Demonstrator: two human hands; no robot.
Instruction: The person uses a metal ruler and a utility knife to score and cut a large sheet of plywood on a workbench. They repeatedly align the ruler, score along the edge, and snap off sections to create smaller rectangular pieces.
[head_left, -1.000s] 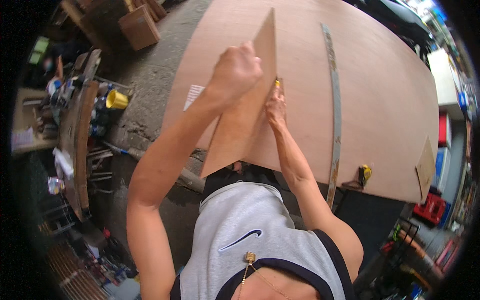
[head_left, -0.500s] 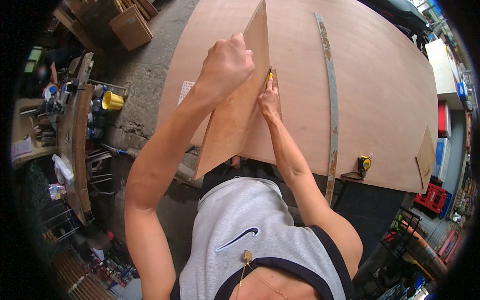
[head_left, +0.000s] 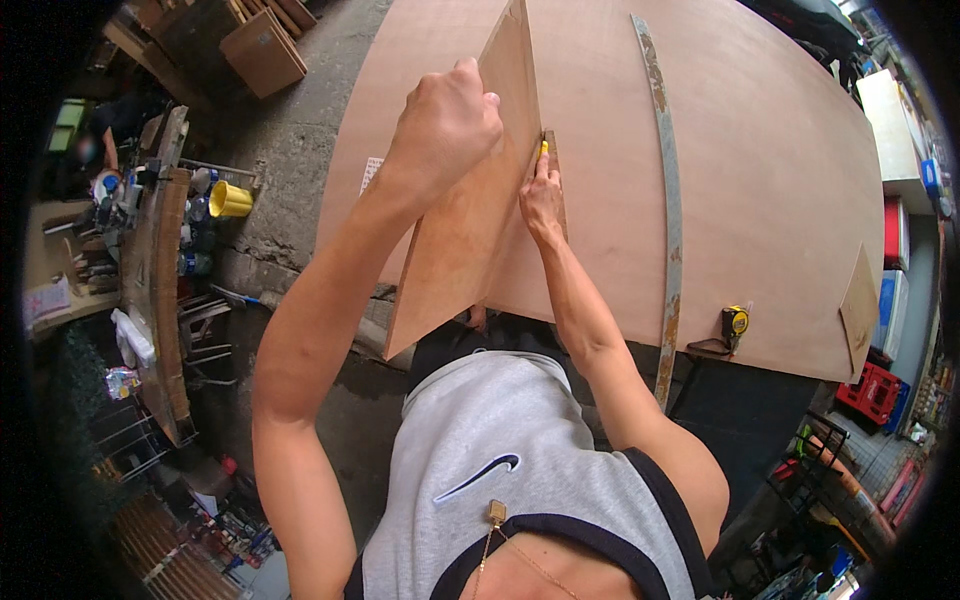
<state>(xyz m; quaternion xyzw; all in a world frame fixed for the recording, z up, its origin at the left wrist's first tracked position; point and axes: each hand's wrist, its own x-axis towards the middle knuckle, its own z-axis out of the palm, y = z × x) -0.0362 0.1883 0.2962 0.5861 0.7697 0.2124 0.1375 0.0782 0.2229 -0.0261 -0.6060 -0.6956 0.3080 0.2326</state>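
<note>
Gripping the upright panel point(head_left: 455, 250) tight in our left hand point(head_left: 450, 112), we'd go easy with our right hand's point(head_left: 541, 202) yellow tool point(head_left: 545, 147) beside it.

Rough, cracked grey flr point(head_left: 295, 145) w/ long wooden bench point(head_left: 150, 270) along L side

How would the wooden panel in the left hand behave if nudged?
The wooden panel seems apt to tip: it's up on a thin edge, with the left hand at its top. It's probably fairly stiff, showing no obvious sag, and perhaps light for its size, being thin.
</note>
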